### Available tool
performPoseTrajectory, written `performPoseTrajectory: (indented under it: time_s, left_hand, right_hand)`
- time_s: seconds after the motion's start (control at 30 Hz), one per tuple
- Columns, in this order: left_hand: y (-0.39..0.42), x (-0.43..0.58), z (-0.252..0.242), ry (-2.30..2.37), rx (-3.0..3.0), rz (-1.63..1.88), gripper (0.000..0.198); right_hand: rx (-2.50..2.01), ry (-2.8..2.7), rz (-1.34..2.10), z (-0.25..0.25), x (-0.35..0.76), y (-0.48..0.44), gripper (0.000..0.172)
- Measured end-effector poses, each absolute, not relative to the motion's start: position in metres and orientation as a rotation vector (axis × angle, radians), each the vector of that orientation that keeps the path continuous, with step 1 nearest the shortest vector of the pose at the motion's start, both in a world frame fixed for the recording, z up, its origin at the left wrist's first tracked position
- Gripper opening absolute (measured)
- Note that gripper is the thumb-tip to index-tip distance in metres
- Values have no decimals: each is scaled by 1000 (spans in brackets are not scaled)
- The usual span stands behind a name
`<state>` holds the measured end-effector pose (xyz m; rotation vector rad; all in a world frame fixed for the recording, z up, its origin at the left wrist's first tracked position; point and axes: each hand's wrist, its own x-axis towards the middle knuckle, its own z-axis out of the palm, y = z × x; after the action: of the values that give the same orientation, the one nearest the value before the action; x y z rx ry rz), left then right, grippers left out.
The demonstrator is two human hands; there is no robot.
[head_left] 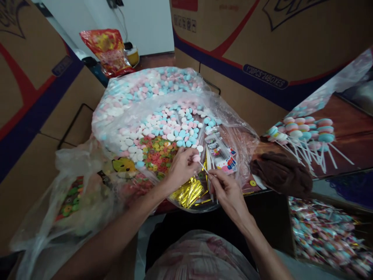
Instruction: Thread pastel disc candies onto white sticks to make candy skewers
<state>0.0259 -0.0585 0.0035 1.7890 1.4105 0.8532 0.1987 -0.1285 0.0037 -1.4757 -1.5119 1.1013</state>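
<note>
Between the fingertips of my left hand [184, 165] is a pink marshmallow [196, 158]. A thin white stick [204, 167] is pinched in my right hand [225, 186], its upper end meeting the marshmallow; how deep it goes in, I cannot tell. Loose pink, white and blue marshmallows [163, 126] spread behind my hands on clear plastic. Colourful gummy rings [157, 155] are heaped beside my left hand. Gold twist ties [189, 192] lie below my hands. More white sticks [211, 159] and small printed wrappers [220, 149] are near my right hand.
Finished marshmallow sticks [309, 134] lie at the right, beside a brown cloth [281, 173]. Lower right, a box holds many wrapped candies [329, 233]. Large cardboard boxes [262, 46] stand around the table. A red snack bag [106, 50] sits at the back, a plastic bag [72, 202] at left.
</note>
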Motion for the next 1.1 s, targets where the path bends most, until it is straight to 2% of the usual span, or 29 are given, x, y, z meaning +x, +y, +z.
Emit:
performPoseTrajectory:
  time_s: [0.23,0.5,0.83,1.1]
  left_hand:
    - [-69,22,-7,1316,1526,987,23]
    - [-82,27,-7,1374,1563,1115,15]
    - [-117,25,-5,1643,1644,1201,27]
    - [-139,26,4,1499,1777,1072,41]
  right_hand:
    - [-1522,-1636,994,10,190,-129,28]
    - [-1565,-1719,853,12,180,-130,28]
    - [-1525,-1689,848,10,150,-140,26]
    - [-1532,-1598,969,2,149,-133,29]
